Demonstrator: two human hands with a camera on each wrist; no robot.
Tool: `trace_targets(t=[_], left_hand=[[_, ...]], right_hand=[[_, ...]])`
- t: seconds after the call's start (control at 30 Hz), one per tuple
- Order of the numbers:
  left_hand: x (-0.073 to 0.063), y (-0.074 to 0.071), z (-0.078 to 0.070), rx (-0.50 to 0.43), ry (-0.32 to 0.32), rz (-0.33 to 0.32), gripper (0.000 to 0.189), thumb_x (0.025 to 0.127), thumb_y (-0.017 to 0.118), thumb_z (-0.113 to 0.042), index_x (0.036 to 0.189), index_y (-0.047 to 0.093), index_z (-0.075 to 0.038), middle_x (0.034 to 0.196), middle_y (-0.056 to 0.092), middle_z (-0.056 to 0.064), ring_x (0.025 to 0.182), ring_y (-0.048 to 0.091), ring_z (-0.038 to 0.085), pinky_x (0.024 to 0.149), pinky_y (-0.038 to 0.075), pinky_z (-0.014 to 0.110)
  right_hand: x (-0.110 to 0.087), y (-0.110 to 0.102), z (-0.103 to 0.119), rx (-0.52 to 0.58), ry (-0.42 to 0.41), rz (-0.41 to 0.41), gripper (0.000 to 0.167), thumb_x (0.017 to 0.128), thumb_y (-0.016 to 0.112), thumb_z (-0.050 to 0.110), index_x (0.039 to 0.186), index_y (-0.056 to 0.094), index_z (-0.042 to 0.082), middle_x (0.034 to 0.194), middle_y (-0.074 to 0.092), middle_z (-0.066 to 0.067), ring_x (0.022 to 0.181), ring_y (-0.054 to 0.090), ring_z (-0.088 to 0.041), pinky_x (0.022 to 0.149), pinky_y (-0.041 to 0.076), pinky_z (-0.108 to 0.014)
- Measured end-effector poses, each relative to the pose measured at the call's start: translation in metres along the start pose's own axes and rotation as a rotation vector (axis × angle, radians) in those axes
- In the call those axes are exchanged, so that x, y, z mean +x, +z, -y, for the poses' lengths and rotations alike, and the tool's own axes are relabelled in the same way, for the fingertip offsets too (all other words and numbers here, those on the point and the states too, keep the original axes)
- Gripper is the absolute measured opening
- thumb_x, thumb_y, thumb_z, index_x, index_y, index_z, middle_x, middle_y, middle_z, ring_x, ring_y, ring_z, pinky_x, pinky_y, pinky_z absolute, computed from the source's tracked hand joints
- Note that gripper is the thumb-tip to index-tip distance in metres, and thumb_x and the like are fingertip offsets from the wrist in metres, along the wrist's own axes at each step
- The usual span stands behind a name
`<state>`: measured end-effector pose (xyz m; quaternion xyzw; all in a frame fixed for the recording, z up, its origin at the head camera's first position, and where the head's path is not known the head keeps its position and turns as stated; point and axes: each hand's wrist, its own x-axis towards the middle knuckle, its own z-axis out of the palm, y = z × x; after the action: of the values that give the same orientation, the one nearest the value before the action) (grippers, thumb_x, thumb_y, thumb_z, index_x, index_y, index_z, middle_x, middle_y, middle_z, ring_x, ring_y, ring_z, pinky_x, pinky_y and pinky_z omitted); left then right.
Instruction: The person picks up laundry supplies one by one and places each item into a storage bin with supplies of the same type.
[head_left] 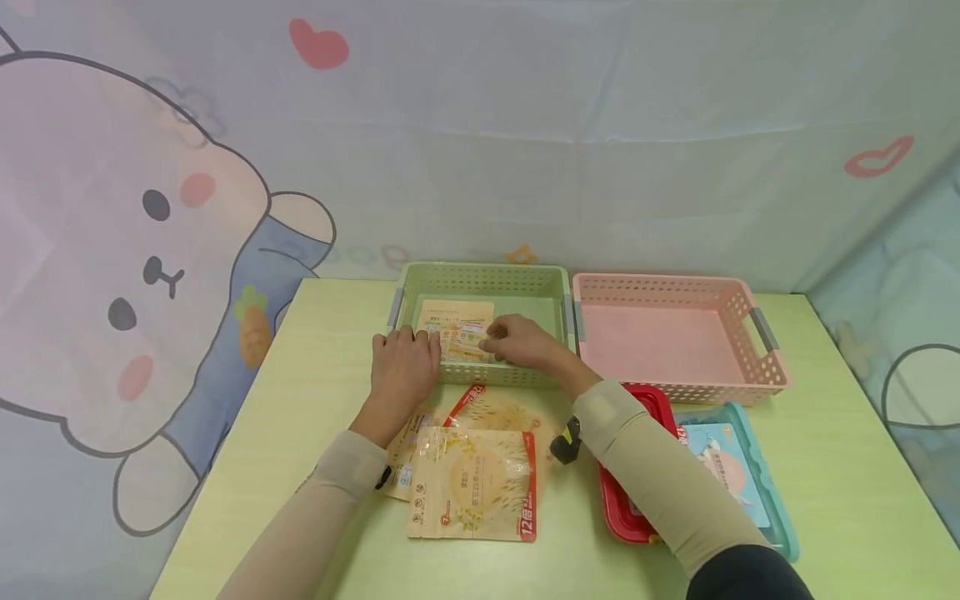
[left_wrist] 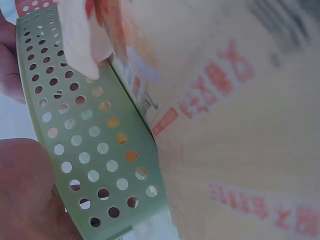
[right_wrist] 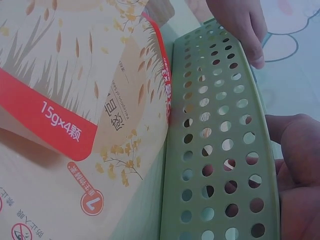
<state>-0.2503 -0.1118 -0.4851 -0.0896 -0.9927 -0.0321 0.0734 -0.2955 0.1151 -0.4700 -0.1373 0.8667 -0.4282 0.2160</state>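
A beige pouch with printed labels (head_left: 463, 335) lies in the green perforated basket (head_left: 517, 293) at the table's back. My left hand (head_left: 403, 367) reaches over the basket's front left corner, knuckles bent, its fingertips hidden beside the pouch's left edge; I cannot tell what they hold. My right hand (head_left: 521, 340) is over the front right part of the basket, thumb and fingers pinching the pouch's right edge. In front of the basket, between my forearms, several beige pouches (head_left: 472, 483) overlap. In the right wrist view the basket's wall (right_wrist: 195, 115) stands between them and my hands.
A pink basket (head_left: 645, 333) stands right of the green one. Under and beside my right forearm are a red container (head_left: 617, 504) and a teal tray (head_left: 780, 517) with a blue printed packet (head_left: 727, 467). A printed cloth (head_left: 480, 150) hangs behind the table.
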Motion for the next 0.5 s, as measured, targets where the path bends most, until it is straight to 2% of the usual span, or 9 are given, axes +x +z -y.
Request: trace_targets(t=[0.27, 0.5], left_hand=[[-0.0001, -0.0005, -0.0007, -0.053, -0.029, -0.012, 0.056, 0.117, 0.026, -0.036, 0.106, 0.069, -0.002, 0.106, 0.066, 0.017, 0.098, 0.063, 0.036, 0.091, 0.044, 0.055], [0.0000, 0.0006, -0.0007, -0.069, -0.035, -0.041, 0.054, 0.117, 0.028, -0.035, 0.100, 0.068, -0.003, 0.102, 0.065, 0.015, 0.094, 0.062, 0.035, 0.089, 0.044, 0.054]], right_hand=[[0.0001, -0.0010, -0.0013, -0.013, -0.003, -0.013, 0.052, 0.109, 0.060, 0.031, 0.145, 0.055, -0.007, 0.135, 0.064, -0.022, 0.115, 0.070, -0.035, 0.093, 0.058, -0.046], [0.0007, -0.0020, -0.0009, -0.031, -0.081, -0.093, 0.049, 0.109, 0.058, 0.033, 0.145, 0.058, -0.001, 0.132, 0.065, -0.015, 0.111, 0.068, -0.030, 0.093, 0.056, -0.048]])
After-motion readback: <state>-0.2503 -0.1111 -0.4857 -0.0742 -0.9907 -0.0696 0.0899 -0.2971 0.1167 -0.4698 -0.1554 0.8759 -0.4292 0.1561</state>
